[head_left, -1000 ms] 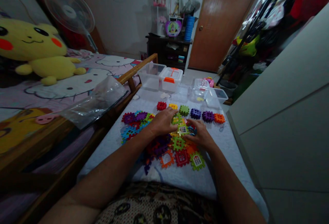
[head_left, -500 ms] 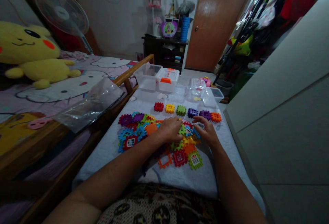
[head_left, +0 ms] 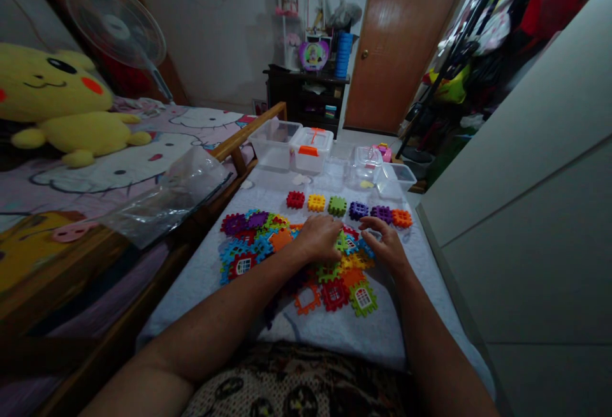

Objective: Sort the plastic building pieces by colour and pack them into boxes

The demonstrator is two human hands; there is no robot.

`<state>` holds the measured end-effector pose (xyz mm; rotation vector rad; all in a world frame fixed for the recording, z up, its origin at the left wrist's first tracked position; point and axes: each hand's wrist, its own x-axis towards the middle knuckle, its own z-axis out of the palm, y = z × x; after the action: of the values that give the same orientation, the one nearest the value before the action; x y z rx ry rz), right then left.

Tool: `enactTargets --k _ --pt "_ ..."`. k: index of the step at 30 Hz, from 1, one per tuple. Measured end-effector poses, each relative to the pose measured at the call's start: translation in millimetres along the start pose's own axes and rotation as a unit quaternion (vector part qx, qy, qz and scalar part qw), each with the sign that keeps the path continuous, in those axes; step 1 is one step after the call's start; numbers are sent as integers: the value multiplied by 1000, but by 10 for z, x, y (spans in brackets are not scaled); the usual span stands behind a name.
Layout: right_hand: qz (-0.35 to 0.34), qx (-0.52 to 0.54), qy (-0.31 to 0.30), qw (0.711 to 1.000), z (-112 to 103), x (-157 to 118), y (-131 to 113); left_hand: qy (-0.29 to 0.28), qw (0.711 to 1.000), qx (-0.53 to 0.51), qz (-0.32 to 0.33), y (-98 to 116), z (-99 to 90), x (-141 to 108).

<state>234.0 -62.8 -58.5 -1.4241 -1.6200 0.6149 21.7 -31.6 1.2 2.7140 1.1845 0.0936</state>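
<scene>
A pile of colourful plastic interlocking tiles (head_left: pixel 282 238) with toothed edges is spread across the cloth-covered table. My left hand (head_left: pixel 322 238) lies over the middle of the pile, back up, its fingers curled; what they hold, if anything, is hidden. A green tile (head_left: pixel 341 241) shows right beside its fingertips. To the right, my right hand (head_left: pixel 388 248) hovers by the pile's edge, thumb and fingers apart, near a blue tile (head_left: pixel 366 248). Nearest me lie an orange frame tile (head_left: pixel 307 299), a red tile (head_left: pixel 335 294) and a green tile with a white window (head_left: pixel 363 298).
Beyond the pile runs a row of assembled cubes, among them a red one (head_left: pixel 295 199) and an orange one (head_left: pixel 401 219). Clear plastic boxes (head_left: pixel 272 143) stand at the far end. A wooden bed rail (head_left: pixel 224 146) borders the left, a pale cabinet (head_left: pixel 526 213) the right.
My left hand has shifted very slightly to the right over the pile. My right hand stays almost in place, and the tiles look unmoved.
</scene>
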Motion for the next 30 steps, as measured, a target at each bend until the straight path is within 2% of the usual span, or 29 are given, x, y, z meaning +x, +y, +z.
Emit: enactTargets --k 5,10,14,20,25,28,30 --pt "10 1 13 1000 -1 -17 -37 62 997 -41 28 -287 -163 -84" --pt "18 -3 12 1000 -4 -22 -84 106 991 -75 33 -830 -398 -262" --pt "23 -15 10 1000 -9 -19 -67 112 982 -150 24 -1196 -483 -404" --pt "23 -24 10 999 -5 -19 11 105 968 -226 -28 -1510 -465 -424" --pt "35 -20 16 999 -15 -28 50 98 947 -301 -61 -1602 -438 -380" --pt "33 -22 20 999 -18 -32 43 75 921 -380 -37 -1467 -418 -398" --pt "33 -25 19 999 -15 -33 29 56 920 -388 -11 -1296 -408 -413"
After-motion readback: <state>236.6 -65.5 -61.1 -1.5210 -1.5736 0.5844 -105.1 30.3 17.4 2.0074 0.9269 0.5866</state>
